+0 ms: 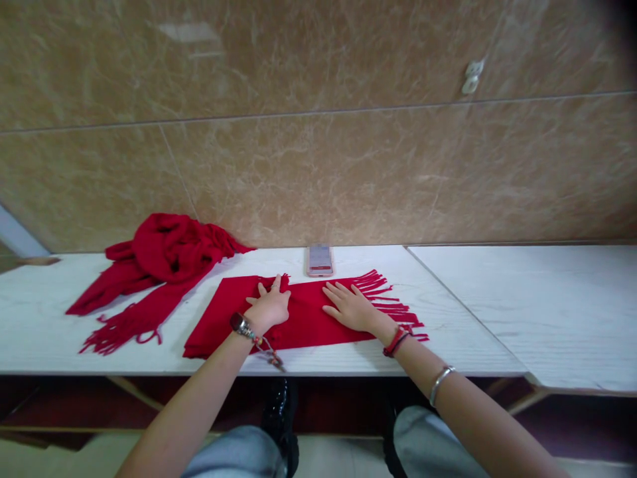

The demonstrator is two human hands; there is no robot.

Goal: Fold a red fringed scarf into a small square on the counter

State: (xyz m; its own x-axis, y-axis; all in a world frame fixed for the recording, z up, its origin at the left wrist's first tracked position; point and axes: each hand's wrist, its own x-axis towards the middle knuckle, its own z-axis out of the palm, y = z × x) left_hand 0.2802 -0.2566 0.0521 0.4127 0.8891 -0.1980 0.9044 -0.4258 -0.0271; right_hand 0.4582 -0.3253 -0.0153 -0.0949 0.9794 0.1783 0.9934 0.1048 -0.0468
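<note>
A red fringed scarf lies flat on the white bench top, its left part folded over in layers and its fringe spread out to the right. My left hand rests on the folded part with fingers spread. Farther right, my right hand lies flat on the single stretch of cloth near the fringe, fingers stretched out. Neither hand grips the cloth. Left of them sits a second red scarf, crumpled in a heap with its fringe hanging toward the front.
A phone lies by the wall just behind the scarf. The white bench top runs on to the right past a seam. Brown marble tiles rise behind, with a small white fixture. Open shelves lie below the front edge.
</note>
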